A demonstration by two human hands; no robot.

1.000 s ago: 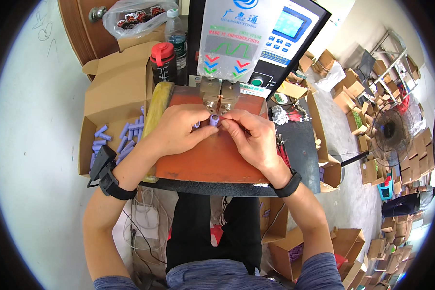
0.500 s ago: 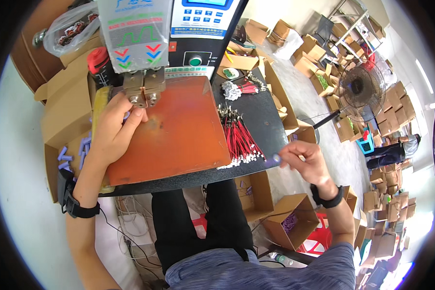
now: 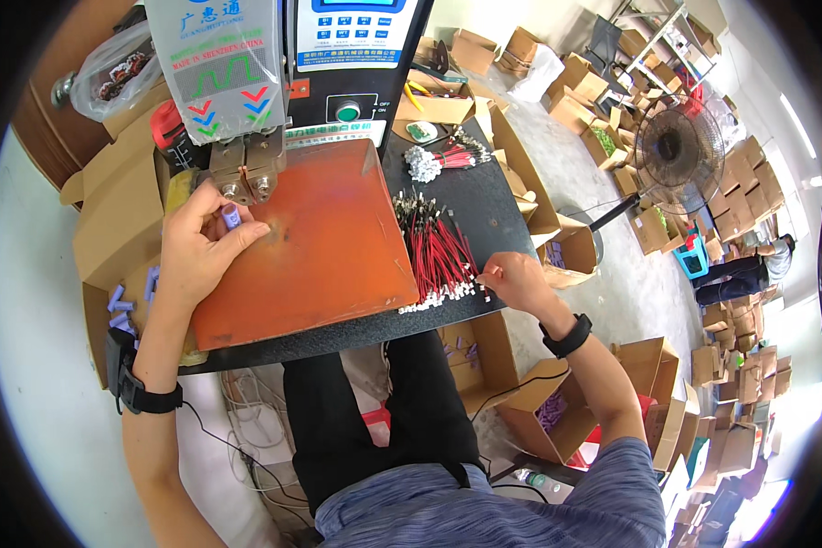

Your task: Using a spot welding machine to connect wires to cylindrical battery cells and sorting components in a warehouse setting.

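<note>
A small purple cylindrical battery cell (image 3: 231, 216) is pinched upright between the thumb and fingers of my left hand (image 3: 196, 247). It sits just below the metal electrode holders (image 3: 247, 172) of the spot welder, above an orange-brown board. My right hand (image 3: 519, 283) is at the right edge of a bundle of red wire leads (image 3: 434, 247) with white connectors. Its thumb and forefinger are closed on one lead's end, mostly covered by the fingers.
The orange-brown board (image 3: 320, 247) covers the left of the black bench (image 3: 507, 224). Another bunch of white-ended leads (image 3: 425, 164) lies farther back. Purple cells (image 3: 119, 306) fill a carton at left. Cartons, a standing fan (image 3: 676, 146) and another person (image 3: 758, 265) are at right.
My right hand has moved left to the bundle of leads. My left hand has shifted slightly down from the electrodes, with the battery cell now showing. The view has shifted a little.
</note>
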